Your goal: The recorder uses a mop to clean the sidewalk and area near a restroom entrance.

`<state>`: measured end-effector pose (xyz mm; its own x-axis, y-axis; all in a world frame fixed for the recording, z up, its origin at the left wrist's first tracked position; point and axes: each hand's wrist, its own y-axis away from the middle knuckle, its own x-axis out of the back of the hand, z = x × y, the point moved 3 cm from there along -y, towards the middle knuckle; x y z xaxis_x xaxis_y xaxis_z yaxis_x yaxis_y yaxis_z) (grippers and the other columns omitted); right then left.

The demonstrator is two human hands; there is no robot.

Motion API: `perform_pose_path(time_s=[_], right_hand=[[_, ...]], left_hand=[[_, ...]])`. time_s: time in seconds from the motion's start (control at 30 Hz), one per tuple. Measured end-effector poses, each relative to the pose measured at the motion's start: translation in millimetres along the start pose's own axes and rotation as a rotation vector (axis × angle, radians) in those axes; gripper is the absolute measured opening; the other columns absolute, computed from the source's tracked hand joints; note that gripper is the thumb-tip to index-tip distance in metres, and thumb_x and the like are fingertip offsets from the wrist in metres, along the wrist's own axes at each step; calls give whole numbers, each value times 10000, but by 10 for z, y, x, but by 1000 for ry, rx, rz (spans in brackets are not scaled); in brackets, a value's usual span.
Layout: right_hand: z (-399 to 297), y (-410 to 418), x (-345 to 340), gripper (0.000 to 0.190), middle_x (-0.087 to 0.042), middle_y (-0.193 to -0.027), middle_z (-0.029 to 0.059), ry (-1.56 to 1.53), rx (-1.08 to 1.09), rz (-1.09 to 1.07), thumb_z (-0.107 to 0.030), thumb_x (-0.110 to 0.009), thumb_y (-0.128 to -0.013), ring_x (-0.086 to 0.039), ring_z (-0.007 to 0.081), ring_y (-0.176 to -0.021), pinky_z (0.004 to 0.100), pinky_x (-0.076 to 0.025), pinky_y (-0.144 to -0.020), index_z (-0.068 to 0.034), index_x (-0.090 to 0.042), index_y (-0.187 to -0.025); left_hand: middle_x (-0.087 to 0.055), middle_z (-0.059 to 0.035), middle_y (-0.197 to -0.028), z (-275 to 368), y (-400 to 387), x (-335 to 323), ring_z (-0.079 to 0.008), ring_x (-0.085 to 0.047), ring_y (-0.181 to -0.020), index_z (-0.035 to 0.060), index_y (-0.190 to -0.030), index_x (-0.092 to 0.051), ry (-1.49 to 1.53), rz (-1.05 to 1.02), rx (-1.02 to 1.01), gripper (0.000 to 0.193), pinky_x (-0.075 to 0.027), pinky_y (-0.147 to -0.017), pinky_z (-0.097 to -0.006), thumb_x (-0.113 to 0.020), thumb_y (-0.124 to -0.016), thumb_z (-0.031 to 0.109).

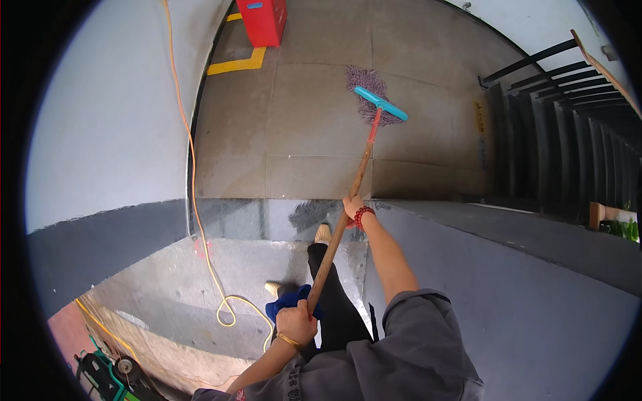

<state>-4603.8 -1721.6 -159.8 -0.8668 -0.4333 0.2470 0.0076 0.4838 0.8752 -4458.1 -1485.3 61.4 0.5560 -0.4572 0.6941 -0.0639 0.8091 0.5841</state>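
Note:
A string mop's purple-grey head (370, 82) lies flat on the brown tiled floor (321, 110), with a light-blue bar (381, 104) across it. From the bar a red socket leads into a long wooden handle (331, 253), which slants down toward my body. My right hand (354, 209), with a red bead bracelet at the wrist, is closed around the middle of this handle. Near its lower end my left hand (297, 323) grips it, a yellow band at the wrist. A dark blue cloth (291, 302) is bunched beside my left hand; what holds it is hidden.
An orange-yellow cord (189, 135) runs down the left wall and loops on the grey floor near my feet. A red box (263, 22) stands by yellow floor tape (238, 65). Black railings (541, 62) border the stairs at right. A green-and-black machine (113, 373) is at lower left.

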Motion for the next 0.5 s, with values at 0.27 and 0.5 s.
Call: perform_pose_path(time_s=[0.27, 0.5], right_hand=[[183, 527, -1164, 348, -573, -709, 170, -341, -52, -175, -323, -388, -855, -588, 264, -535, 365, -515, -457, -1, -389, -984], [204, 1413, -2875, 472, -600, -686, 192, -361, -169, -498, -360, -336, -868, -613, 260, -539, 354, -528, -466, 77, -509, -831]], left_hand=[[-530, -105, -528, -1044, 454, 901, -268, -530, -493, 89, -652, -482, -276, 114, -94, 149, -387, -538, -388, -622, -600, 93], [-488, -101, -498, -2072, 1654, 1657, -292, -491, -486, 99, -599, -466, -412, 148, -33, 149, -363, -538, -392, -590, -541, 42]])
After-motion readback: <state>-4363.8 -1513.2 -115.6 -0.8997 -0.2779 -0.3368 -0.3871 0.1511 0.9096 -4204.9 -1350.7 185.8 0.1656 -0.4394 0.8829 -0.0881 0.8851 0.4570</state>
